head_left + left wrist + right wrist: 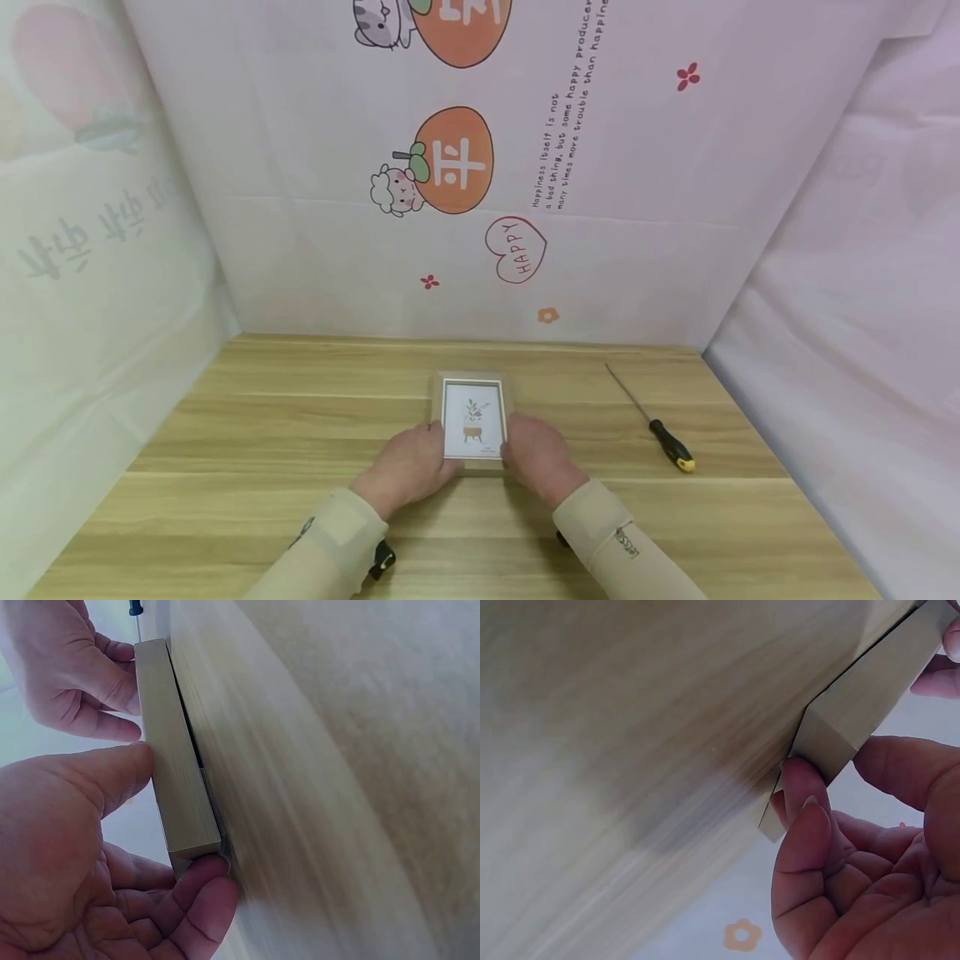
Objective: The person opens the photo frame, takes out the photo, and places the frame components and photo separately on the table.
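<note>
A small picture frame (473, 421) with a light wood-coloured border and a potted-plant print lies face up on the table, in the middle of the head view. My left hand (408, 467) grips its left side, the thumb along the near corner. On the opposite side, my right hand (543, 458) holds the right edge. In the left wrist view, fingers (202, 889) curl under the corner of the frame's edge (176, 750) while the thumb presses the border. Similarly, the right wrist view has fingertips (806, 787) tucked at the frame's corner (832, 742), near the tabletop.
A screwdriver (667, 442) with a black and yellow handle lies to the right on the wood-grain table (300, 433), its shaft pointing away. A printed white sheet (337, 275) hangs behind the table, and pale sheets stand at both sides.
</note>
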Tool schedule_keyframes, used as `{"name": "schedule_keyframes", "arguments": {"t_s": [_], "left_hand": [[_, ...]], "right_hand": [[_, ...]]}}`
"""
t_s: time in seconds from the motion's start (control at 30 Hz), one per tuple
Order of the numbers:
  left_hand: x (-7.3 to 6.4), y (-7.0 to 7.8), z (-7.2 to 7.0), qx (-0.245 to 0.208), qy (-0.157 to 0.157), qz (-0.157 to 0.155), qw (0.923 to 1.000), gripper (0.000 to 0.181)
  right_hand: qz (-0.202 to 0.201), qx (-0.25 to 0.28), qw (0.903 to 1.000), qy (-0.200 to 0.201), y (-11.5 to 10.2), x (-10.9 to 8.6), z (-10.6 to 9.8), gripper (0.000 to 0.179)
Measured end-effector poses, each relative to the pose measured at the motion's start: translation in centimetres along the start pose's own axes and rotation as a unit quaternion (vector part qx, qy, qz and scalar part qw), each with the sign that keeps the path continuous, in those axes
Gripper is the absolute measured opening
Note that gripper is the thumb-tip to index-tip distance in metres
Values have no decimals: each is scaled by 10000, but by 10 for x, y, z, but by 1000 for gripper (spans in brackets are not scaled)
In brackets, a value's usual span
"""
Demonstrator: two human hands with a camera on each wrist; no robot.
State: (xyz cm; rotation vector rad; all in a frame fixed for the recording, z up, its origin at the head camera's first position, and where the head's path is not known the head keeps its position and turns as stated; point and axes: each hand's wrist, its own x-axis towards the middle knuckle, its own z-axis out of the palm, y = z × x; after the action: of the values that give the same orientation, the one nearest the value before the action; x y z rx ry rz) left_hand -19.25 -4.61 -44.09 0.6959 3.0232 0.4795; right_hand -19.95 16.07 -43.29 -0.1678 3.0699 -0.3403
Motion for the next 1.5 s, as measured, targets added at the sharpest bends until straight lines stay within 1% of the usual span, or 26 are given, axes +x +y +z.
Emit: {"name": "schedule_keyframes", "arguments": {"t_s": [0.13, 0.23, 0.37, 0.53, 0.83, 1.07, 1.27, 1.5], "left_hand": [[0, 1, 1, -40, 19, 60, 10000, 49], [0, 1, 2, -59, 54, 129, 9999, 49], [1, 0, 3, -124, 104, 202, 9997, 50], [1, 0, 3, -234, 63, 202, 9995, 54], [1, 1, 3, -288, 141, 236, 9992, 54], [1, 1, 4, -320, 153, 242, 9991, 52], [2, 0, 7, -221, 169, 192, 9994, 51], [1, 0, 7, -353, 269, 263, 9987, 50]], "right_hand": [[87, -22, 10000, -2, 1, -2, -2, 17], [134, 79, 9999, -24, 2, -2, -3, 17], [253, 404, 9988, -120, 4, -4, -5, 18], [411, 719, 9962, -266, 5, -7, -8, 26], [557, 514, 9967, -294, 4, -6, -8, 34], [636, 402, 9970, -184, 4, -5, -7, 31], [740, 439, 9960, -251, 3, -6, -9, 32], [748, 449, 9958, -266, 4, -5, -10, 27]]}}
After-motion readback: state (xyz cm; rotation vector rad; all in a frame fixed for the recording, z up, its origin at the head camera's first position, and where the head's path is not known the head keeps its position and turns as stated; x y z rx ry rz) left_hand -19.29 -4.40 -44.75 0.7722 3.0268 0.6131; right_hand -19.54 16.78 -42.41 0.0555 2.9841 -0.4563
